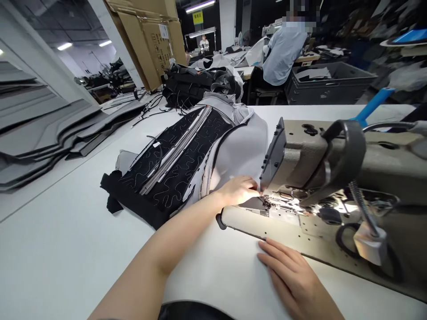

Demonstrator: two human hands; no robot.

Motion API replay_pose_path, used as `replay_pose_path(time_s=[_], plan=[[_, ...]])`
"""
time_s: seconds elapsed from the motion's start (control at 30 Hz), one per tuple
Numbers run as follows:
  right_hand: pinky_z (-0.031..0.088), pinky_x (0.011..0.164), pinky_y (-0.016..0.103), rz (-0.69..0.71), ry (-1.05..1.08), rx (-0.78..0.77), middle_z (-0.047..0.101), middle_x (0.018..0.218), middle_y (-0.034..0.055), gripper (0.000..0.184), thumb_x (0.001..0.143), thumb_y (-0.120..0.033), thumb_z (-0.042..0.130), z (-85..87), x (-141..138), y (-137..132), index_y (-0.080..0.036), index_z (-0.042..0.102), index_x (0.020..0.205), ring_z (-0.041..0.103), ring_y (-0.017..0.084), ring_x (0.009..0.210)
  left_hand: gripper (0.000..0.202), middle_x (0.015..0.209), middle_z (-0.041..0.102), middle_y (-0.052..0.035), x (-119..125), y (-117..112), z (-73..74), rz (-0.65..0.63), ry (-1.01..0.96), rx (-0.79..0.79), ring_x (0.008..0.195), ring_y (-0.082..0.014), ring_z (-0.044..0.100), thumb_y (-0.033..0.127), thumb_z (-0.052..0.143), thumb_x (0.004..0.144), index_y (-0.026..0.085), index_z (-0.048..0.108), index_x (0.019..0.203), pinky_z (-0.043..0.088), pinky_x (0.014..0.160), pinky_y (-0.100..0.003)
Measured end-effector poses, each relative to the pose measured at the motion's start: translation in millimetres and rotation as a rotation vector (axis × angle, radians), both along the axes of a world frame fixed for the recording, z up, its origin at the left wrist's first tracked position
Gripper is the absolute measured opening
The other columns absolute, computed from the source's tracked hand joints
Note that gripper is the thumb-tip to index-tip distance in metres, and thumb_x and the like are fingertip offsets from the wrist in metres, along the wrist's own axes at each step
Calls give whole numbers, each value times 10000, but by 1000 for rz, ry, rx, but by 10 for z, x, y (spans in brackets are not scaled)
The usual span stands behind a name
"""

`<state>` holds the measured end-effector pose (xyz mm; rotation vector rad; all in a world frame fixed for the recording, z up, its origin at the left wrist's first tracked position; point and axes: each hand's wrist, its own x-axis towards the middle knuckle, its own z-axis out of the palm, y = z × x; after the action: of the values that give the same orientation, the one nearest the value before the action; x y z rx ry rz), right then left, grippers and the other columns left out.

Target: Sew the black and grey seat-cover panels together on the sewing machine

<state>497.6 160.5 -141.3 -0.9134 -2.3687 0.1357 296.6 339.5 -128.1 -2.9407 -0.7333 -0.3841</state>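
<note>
A grey and black seat cover (187,164) lies on the white table, left of the sewing machine (320,155). Thin wire winds over its black panels. My left hand (239,191) grips the cover's edge beside the machine's lit needle area, fingers bent and pressed together; the fingertips are partly hidden. Flat on the table in front of the machine bed rests my right hand (293,278), its fingers stretched out with nothing in them.
Stacked grey panels (43,129) are at the left. A dark bundle with cables (200,84) lies behind the cover, near tall cardboard boxes (150,44). Farther back, a person in a light blue shirt (283,51) sits beside a grey crate (328,84). A lamp (370,242) stands by the machine.
</note>
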Motion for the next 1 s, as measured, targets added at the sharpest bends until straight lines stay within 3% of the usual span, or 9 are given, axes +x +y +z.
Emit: replay_pose_path(time_s=[0.2,0.33,0.43,0.5,0.57,0.63,0.77,0.87,1.0], plan=[[511,894,376,-24,-7,-68,602,1223,56,293,892,-145,432,-32,2,-48,-213,618,1108,520,217,1172,287,1009,624,-32,-24,-277,71,106,45,-15,935,-164,544,168,422,938,252,680,1029,423,825,-290],[506,917,387,-37,6,-100,614,1204,62,297,894,-139,429,-19,-11,-52,-217,619,1108,523,217,1172,258,1264,523,-100,-248,-558,477,263,123,97,1128,-250,475,182,437,907,207,660,1035,380,924,-399],[511,916,387,-38,3,-101,618,1195,59,283,901,-145,430,-3,-27,-56,-219,619,1099,531,212,1161,404,1377,410,-168,-512,-561,813,562,15,99,1241,-351,374,251,562,831,181,553,1229,321,983,-496],[519,907,378,-46,4,-73,622,1187,56,274,905,-147,428,-4,-42,-67,-219,624,1083,541,209,1148,741,1356,433,-188,-678,-485,898,806,-166,-132,1225,-392,398,281,674,730,199,360,1396,335,969,-523],[527,895,374,-54,-3,-22,625,1184,53,275,905,-144,424,-21,-56,-75,-220,626,1075,550,210,1139,901,1251,543,-171,-815,-407,843,934,-351,-441,1131,-373,510,245,701,675,200,241,1448,396,929,-489],[539,873,362,-48,-15,51,631,1173,50,281,900,-141,422,-49,-66,-73,-222,626,1076,566,212,1119,826,1193,598,-144,-915,-355,699,948,-485,-576,1086,-318,566,199,636,718,169,247,1447,428,929,-427],[558,814,304,-47,-30,181,662,1111,60,252,883,-183,461,-97,-78,-53,-214,648,1048,620,213,1033,629,1349,496,-103,-1045,-338,447,902,-680,-528,1227,-234,475,163,500,803,138,343,1411,357,1048,-337],[562,792,287,-73,-35,263,678,1072,64,229,868,-215,489,-104,-88,-57,-205,663,1016,644,215,980,614,1373,474,-80,-1161,-455,432,852,-786,-524,1255,-206,449,132,468,786,130,381,1394,321,1084,-308],[568,736,256,-43,-36,411,698,1008,53,209,846,-227,517,-110,-71,-42,-200,681,973,674,210,888,610,1391,450,-87,-1398,-1062,400,822,-898,-498,1292,-196,403,134,428,761,97,411,1370,270,1116,-315]])
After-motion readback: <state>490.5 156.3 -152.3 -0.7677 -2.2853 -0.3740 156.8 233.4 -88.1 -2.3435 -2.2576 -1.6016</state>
